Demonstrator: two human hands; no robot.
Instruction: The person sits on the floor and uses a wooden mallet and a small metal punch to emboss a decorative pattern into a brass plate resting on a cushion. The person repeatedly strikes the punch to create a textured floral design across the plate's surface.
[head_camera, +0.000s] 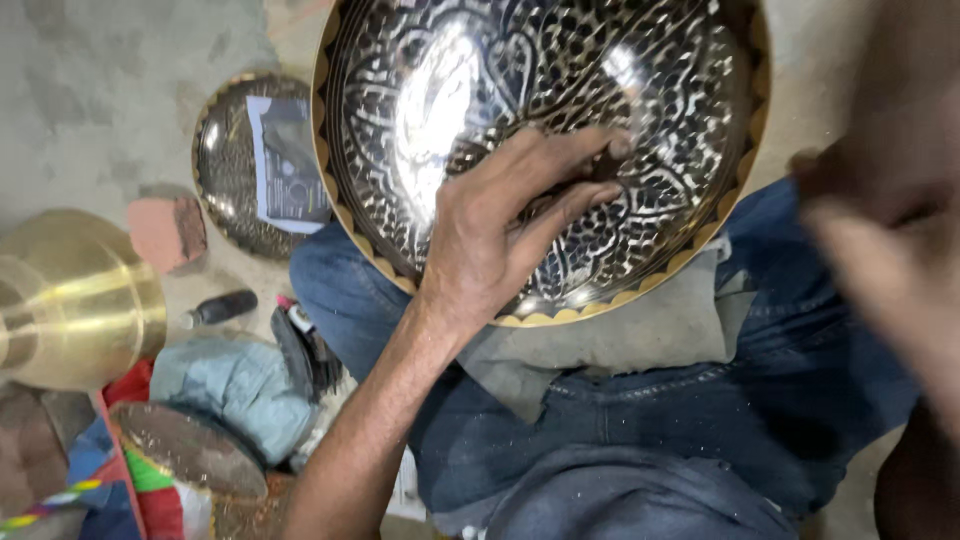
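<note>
Large engraved metal bowl resting on a grey cloth across the person's jeans-clad lap. The left hand reaches up into the bowl, wrist bent, fingers closed in a grip on a small dark tool pressed to the patterned surface. The right hand, right of the bowl, is blurred; its grip cannot be told. Left of the bowl lie a smaller engraved plate and a brass vessel.
</note>
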